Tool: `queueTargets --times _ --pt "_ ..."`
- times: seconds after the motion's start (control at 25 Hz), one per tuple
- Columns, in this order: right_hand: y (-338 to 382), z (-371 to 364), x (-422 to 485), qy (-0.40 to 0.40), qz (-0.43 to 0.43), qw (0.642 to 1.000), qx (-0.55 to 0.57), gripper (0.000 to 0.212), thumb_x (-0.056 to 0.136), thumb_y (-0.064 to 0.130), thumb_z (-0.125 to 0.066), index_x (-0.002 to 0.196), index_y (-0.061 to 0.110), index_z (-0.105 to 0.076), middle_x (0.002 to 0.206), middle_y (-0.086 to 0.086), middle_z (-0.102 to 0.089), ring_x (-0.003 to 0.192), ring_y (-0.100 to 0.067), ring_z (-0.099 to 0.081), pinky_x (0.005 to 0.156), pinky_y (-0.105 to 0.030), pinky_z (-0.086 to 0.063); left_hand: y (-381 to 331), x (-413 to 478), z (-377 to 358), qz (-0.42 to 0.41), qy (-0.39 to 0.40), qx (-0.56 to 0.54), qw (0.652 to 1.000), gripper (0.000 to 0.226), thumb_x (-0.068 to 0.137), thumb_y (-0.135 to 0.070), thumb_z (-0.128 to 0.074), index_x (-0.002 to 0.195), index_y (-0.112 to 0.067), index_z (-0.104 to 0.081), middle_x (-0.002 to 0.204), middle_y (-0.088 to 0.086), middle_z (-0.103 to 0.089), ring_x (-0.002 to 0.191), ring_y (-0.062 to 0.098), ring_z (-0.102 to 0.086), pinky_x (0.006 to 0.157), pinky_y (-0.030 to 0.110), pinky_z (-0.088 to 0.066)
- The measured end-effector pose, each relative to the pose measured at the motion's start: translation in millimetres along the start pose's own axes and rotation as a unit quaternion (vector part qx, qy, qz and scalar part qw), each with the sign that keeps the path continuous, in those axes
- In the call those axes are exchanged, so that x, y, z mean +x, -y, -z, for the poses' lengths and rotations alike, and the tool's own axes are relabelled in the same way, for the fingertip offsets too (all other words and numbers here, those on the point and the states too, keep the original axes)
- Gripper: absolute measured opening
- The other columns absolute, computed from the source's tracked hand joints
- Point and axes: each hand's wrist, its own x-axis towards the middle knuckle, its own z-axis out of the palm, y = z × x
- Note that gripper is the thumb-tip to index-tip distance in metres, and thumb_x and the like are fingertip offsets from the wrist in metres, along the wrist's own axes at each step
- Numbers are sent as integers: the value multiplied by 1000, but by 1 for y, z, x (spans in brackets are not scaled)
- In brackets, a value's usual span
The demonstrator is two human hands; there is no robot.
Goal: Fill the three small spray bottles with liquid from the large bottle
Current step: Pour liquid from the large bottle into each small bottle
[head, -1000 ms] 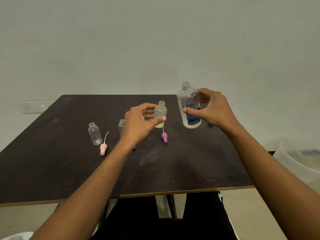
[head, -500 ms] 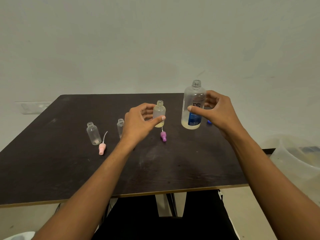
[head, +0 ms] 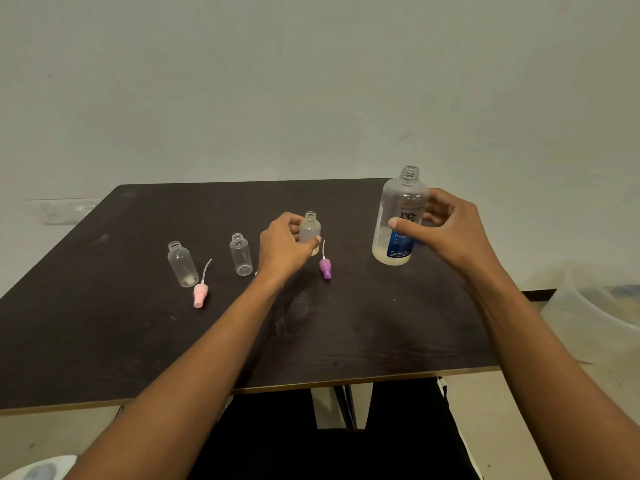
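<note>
since half a second ago the large bottle [head: 398, 220] has swung away to the right and now stands upright, its base on or just above the tabletop [head: 104, 323]; which of the two cannot be told. that reads as a pour just finished.

largest first: the dark tabletop carries everything. the large bottle sits at about 2 o'clock of the tabletop's middle, uncapped, with pale liquid low in it. the right hand [head: 446, 230] is wrapped around its labelled side, thumb in front and fingers behind, probably to keep it steady.

at 12 o'clock the left hand [head: 287, 244] is closed on a small spray bottle [head: 310, 233], which is open-necked with yellowish liquid at its bottom, held so it won't tip. two more small bottles stand open and apparently empty: one [head: 240, 254] just left of that hand, another [head: 181, 263] at 10 o'clock.

smallest are the spray tops lying loose, presumably so the necks stay free for pouring: a purple one [head: 325, 268] just beside the held bottle, and a pink one [head: 201, 294] by the far-left bottle.
</note>
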Motion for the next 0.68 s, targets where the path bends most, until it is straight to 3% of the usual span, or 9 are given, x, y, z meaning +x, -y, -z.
queueTargets --times 0.2,0.4,0.68 --pt "-6 7 -2 -7 5 1000 2 57 77 31 -93 129 25 -70 120 13 -76 111 -5 -72 99 -30 -59 10 12 -12 24 2 14 1000 45 81 -23 -90 120 -18 -67 112 -1 -75 100 14 -73 95 38 -61" --pt "-13 9 -2 -1 8 1000 1 56 77 30 -92 128 27 -69 118 18 -75 108 2 -71 90 -15 -56 17 15 -18 31 14 31 999 49 84 -23 -88 126 -17 -64 118 1 -74 105 15 -71 96 37 -60" --pt "-21 11 -1 0 7 1000 -9 55 78 30 -92 127 30 -68 118 19 -73 105 10 -69 85 -5 -53 21 17 -22 35 17 25 999 47 84 -21 -88 125 -15 -64 118 2 -74 105 14 -71 96 36 -60"
